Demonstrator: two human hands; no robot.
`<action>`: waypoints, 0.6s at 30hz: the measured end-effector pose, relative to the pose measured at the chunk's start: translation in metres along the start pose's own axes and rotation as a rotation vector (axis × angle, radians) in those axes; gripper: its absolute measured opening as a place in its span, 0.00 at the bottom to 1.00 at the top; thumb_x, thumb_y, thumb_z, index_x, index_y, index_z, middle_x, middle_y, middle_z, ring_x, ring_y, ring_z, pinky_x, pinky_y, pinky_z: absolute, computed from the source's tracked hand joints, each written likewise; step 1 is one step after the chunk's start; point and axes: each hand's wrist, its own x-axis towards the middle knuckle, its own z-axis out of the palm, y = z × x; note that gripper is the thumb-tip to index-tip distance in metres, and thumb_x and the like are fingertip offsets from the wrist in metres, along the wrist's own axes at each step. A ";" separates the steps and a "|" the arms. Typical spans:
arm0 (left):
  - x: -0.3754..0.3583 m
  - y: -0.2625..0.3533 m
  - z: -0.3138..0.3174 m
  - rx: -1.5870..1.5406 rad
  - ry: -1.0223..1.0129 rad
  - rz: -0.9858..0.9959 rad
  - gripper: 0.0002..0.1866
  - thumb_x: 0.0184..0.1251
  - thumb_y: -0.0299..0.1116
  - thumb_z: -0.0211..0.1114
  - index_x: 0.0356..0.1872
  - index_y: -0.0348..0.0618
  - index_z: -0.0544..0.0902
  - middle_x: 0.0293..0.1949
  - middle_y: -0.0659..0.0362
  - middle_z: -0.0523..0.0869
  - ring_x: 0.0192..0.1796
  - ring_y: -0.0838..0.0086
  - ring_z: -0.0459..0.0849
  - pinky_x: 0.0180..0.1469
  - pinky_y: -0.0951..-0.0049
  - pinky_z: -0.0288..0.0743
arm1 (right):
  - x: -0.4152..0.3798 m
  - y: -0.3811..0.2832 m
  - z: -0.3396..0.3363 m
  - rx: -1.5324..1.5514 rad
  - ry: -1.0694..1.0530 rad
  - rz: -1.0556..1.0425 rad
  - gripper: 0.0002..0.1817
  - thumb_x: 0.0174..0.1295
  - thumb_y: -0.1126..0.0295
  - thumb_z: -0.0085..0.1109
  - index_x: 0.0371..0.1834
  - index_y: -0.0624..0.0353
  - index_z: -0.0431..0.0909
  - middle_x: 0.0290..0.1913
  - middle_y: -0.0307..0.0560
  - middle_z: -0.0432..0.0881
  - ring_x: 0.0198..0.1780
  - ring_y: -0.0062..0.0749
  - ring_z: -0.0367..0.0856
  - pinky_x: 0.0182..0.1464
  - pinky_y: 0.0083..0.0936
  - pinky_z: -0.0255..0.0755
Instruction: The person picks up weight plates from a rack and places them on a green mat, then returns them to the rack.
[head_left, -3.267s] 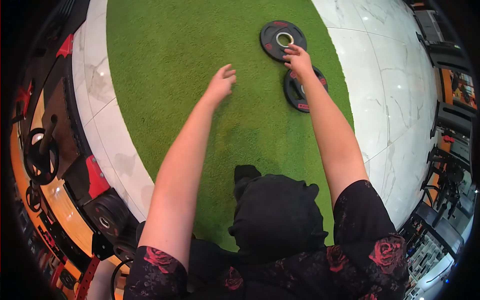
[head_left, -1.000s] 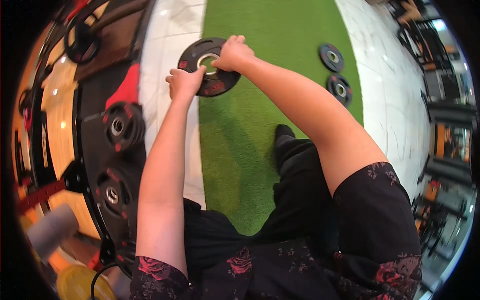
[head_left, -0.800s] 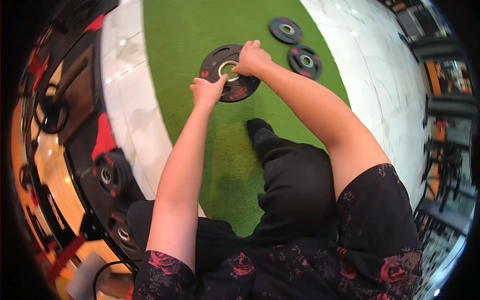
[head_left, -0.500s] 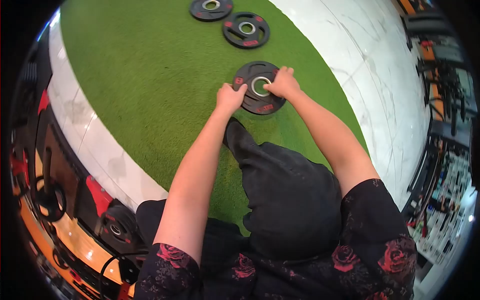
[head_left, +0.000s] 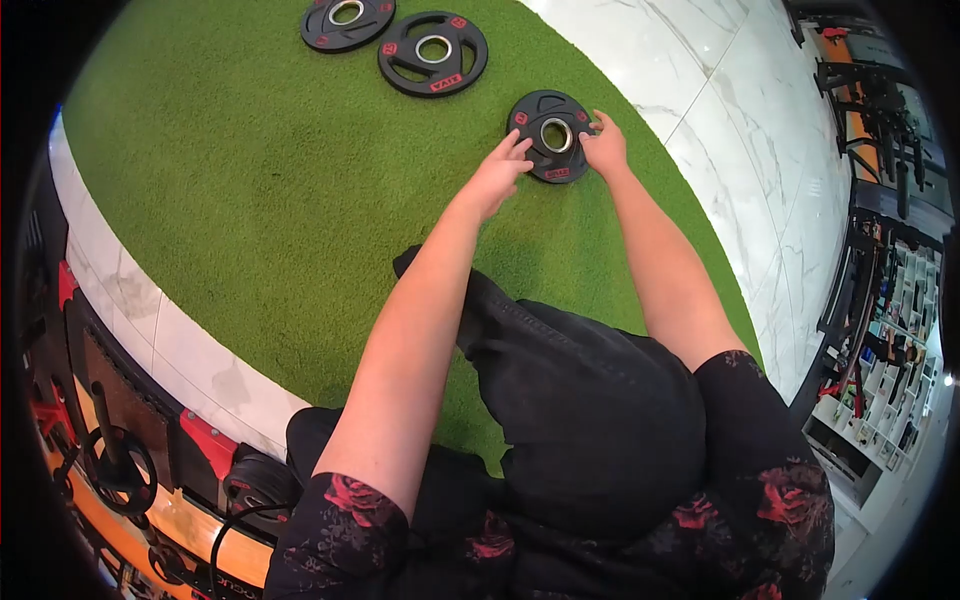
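A black weight plate (head_left: 547, 105) with red markings and a metal centre ring lies flat on the green turf in front of me. My left hand (head_left: 495, 175) is at its left edge, fingers spread and overlapping the rim in this view. On the opposite side, my right hand (head_left: 606, 148) has its fingers apart, with the thumb right at the rim. Neither hand is wrapped round the plate. Up and to the left lies a second, three-holed weight plate (head_left: 464, 60), close beside a third weight plate (head_left: 375, 22) cut off by the upper frame edge.
Green turf (head_left: 250, 200) stretches under the plates, bordered by white marble tile (head_left: 740, 130) on the right. My bent knee (head_left: 600, 410) in dark trousers is below the hands. Gym equipment with a stored plate (head_left: 258, 487) stands at lower left; more machines (head_left: 880, 110) line the right.
The plate between my hands has moved forward and down onto the turf. My left hand has loosened from its rim and drawn slightly back; the right hand's fingers have opened.
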 end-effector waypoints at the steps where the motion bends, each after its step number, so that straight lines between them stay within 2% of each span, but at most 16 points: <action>1: 0.008 -0.005 -0.006 0.174 0.003 0.054 0.35 0.69 0.34 0.63 0.75 0.39 0.64 0.70 0.49 0.76 0.68 0.63 0.78 0.63 0.63 0.74 | 0.004 -0.007 -0.003 -0.020 0.052 -0.032 0.25 0.57 0.70 0.69 0.60 0.59 0.79 0.50 0.52 0.86 0.54 0.48 0.84 0.61 0.39 0.76; 2: 0.017 -0.008 -0.016 0.342 0.017 0.111 0.37 0.68 0.33 0.65 0.76 0.36 0.63 0.68 0.46 0.78 0.65 0.61 0.80 0.66 0.65 0.72 | 0.010 -0.017 -0.004 -0.023 0.048 -0.050 0.25 0.57 0.70 0.69 0.60 0.59 0.79 0.50 0.52 0.86 0.54 0.48 0.84 0.61 0.39 0.76; 3: 0.015 0.003 -0.029 0.333 0.035 0.121 0.37 0.68 0.33 0.65 0.76 0.36 0.63 0.68 0.46 0.78 0.65 0.61 0.80 0.66 0.65 0.72 | 0.016 -0.028 -0.003 -0.010 0.006 -0.067 0.24 0.57 0.69 0.69 0.59 0.59 0.80 0.48 0.51 0.87 0.52 0.46 0.85 0.60 0.38 0.77; 5: -0.006 0.022 -0.069 0.342 0.186 0.106 0.33 0.72 0.38 0.62 0.76 0.41 0.64 0.66 0.53 0.79 0.62 0.65 0.81 0.55 0.59 0.78 | 0.015 -0.049 0.005 0.008 -0.061 -0.091 0.24 0.57 0.69 0.69 0.58 0.60 0.80 0.47 0.50 0.87 0.50 0.45 0.86 0.58 0.37 0.78; 7: -0.036 0.032 -0.120 0.382 0.273 0.106 0.33 0.72 0.39 0.62 0.75 0.41 0.64 0.66 0.52 0.80 0.61 0.65 0.81 0.55 0.59 0.78 | 0.015 -0.086 0.019 0.031 -0.084 -0.122 0.22 0.57 0.68 0.69 0.56 0.59 0.81 0.44 0.49 0.87 0.47 0.42 0.86 0.55 0.35 0.78; 12: -0.143 0.046 -0.236 0.396 0.600 0.084 0.31 0.73 0.40 0.62 0.74 0.41 0.66 0.62 0.50 0.82 0.58 0.64 0.84 0.54 0.61 0.79 | -0.019 -0.189 0.064 0.023 -0.226 -0.349 0.20 0.58 0.67 0.67 0.54 0.58 0.82 0.44 0.48 0.87 0.47 0.41 0.86 0.54 0.35 0.78; 14: -0.191 0.040 -0.276 0.391 0.729 0.082 0.30 0.74 0.40 0.62 0.73 0.43 0.67 0.61 0.50 0.82 0.57 0.65 0.85 0.53 0.62 0.79 | -0.042 -0.237 0.085 0.071 -0.354 -0.538 0.20 0.59 0.67 0.67 0.55 0.58 0.81 0.44 0.49 0.87 0.47 0.41 0.86 0.55 0.36 0.78; 16: -0.246 0.040 -0.302 0.338 0.819 0.088 0.29 0.75 0.40 0.61 0.73 0.44 0.68 0.61 0.50 0.82 0.57 0.65 0.85 0.53 0.62 0.80 | -0.073 -0.293 0.099 0.065 -0.433 -0.591 0.20 0.60 0.66 0.66 0.55 0.58 0.82 0.44 0.49 0.87 0.48 0.40 0.86 0.55 0.35 0.77; 18: -0.304 0.033 -0.334 0.361 0.910 0.128 0.27 0.75 0.40 0.61 0.71 0.45 0.70 0.62 0.51 0.82 0.56 0.66 0.85 0.53 0.63 0.80 | -0.107 -0.349 0.113 -0.005 -0.600 -0.758 0.21 0.62 0.64 0.65 0.57 0.58 0.81 0.46 0.50 0.87 0.48 0.40 0.85 0.55 0.35 0.77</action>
